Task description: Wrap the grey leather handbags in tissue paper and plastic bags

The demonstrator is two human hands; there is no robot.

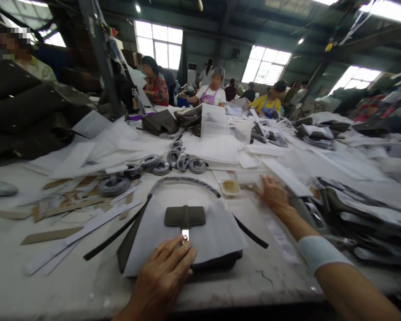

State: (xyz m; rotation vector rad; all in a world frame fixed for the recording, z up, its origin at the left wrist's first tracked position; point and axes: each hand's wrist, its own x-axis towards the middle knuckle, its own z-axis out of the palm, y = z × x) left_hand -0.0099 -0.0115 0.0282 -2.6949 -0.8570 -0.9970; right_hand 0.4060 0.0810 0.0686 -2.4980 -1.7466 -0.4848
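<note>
A dark olive handbag (128,238) lies in front of me on the worktable, its front mostly covered by a white foam sheet (220,227). Its handle (183,179) arches at the back and loose straps (113,236) spread to both sides. A small dark tab (185,216) with a shiny metal clasp (186,235) lies over the sheet. My left hand (165,272) rests on the bag's lower front with fingers stretched out, the tips at the clasp. My right hand (274,192) reaches to white foam pieces (249,176) on the right; its blurred fingers hide any hold.
A small tray of yellowish stuff (230,187) stands behind the bag. Wrapped strap coils (160,167) and white sheets (214,149) lie farther back. Card strips (51,235) are on the left. Stacked dark bag parts (350,214) sit at right. Several people work across the table.
</note>
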